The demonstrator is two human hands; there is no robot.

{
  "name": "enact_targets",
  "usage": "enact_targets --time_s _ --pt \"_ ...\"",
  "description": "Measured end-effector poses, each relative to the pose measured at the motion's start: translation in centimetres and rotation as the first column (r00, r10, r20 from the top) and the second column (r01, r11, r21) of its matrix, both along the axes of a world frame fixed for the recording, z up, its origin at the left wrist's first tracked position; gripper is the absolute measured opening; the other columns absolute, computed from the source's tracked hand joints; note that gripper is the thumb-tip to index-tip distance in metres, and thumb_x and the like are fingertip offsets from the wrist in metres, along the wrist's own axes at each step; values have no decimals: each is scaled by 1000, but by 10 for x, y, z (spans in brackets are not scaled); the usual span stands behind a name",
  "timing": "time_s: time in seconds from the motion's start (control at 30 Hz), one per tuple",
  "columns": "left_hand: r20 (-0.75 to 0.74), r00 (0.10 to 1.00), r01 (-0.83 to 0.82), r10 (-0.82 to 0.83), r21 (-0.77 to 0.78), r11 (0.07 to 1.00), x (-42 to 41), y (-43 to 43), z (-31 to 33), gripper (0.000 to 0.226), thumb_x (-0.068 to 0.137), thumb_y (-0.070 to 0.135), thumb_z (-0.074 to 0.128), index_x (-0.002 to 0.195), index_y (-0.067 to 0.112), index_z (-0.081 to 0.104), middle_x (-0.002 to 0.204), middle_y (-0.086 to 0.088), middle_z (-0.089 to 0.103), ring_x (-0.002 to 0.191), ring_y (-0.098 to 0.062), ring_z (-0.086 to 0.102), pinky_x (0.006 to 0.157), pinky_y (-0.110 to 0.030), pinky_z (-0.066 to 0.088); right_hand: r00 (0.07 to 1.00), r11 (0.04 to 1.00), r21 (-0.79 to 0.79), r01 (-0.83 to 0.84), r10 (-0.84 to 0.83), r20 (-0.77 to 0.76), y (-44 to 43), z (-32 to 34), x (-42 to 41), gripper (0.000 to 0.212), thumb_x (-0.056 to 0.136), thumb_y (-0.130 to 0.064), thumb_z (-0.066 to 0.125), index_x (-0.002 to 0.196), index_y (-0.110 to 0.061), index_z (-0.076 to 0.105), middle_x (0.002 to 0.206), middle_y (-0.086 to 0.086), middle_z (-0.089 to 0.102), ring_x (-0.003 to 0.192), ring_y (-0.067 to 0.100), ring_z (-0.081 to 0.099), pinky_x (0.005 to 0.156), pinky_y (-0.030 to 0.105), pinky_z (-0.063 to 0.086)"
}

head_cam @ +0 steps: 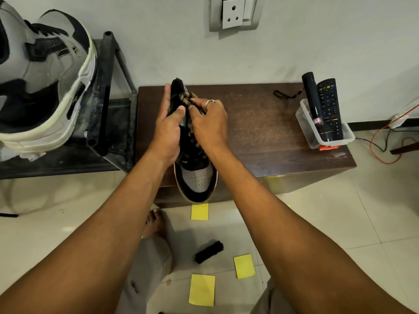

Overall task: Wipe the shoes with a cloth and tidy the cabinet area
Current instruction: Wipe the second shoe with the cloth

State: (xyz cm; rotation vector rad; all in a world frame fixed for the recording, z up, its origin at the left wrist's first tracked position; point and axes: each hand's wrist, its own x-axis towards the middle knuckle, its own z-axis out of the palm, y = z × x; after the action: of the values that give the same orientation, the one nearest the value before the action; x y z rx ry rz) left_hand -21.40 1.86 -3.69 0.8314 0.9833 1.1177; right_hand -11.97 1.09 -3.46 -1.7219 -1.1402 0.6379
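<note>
Both hands were on the sneaker (198, 177), which hung over the surface (260, 123) with its toe past the near edge: left hand (169, 132) wrapped round its side, right hand (209, 123) with fingers (197, 102) pinching the laces (187, 97). Seemed light, stiff-soled, soft on top, so I'd hold the sole or heel, not the floppy laces.

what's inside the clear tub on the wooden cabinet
A black remote and a black cylinder with a label stand tilted in the clear tub. Anything beneath them on the tub's floor is covered.
</note>
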Motion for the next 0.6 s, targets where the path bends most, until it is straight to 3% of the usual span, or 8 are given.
enact_targets --time_s 0.1,0.2,0.37,0.5,0.6 --pt "-35 999 5 -5 -5 1000 -1 -2 1 69 105 -3 38 159 36 23 142 0 56 126 -16 61 106 -37 51 996 995 -50 -91 92 16 -2 -2 4 26 96 -27 65 120 -22 75 114 -1 68 100 5 67 90 30 59" --pt "-85 996 10 -11 -4 1000 -2 -3 2 72 103 -4 43 158 38 24 139 3 58 124 -16 62 106 -40 50 945 941 -179 -287 309 109 -15 3 21 24 97 -22 66 118 -20 76 110 -2 74 100 9 69 91 33 58" --pt "-166 986 6 -6 -2 1000 2 -1 5 82 97 -8 51 158 38 23 138 3 59 122 -16 63 105 -44 52 767 707 -496 -505 631 119 -33 21 57 23 97 -19 67 120 -21 73 123 -5 69 108 10 62 97 28 48" --pt "-201 980 -7 5 -7 1000 3 2 10 88 91 -12 58 157 37 28 137 3 60 120 -14 64 101 -43 54 692 615 -588 -525 711 127 -30 37 67 24 97 -22 68 121 -22 73 114 -11 69 97 3 61 88 22 43" --pt "-223 975 -6 3 -10 1000 0 7 13 87 89 -14 58 156 36 33 146 0 54 121 -13 62 98 -37 56 777 697 -492 -521 627 66 -30 38 76 22 98 -23 67 119 -22 74 99 -21 67 92 -6 62 84 18 46"
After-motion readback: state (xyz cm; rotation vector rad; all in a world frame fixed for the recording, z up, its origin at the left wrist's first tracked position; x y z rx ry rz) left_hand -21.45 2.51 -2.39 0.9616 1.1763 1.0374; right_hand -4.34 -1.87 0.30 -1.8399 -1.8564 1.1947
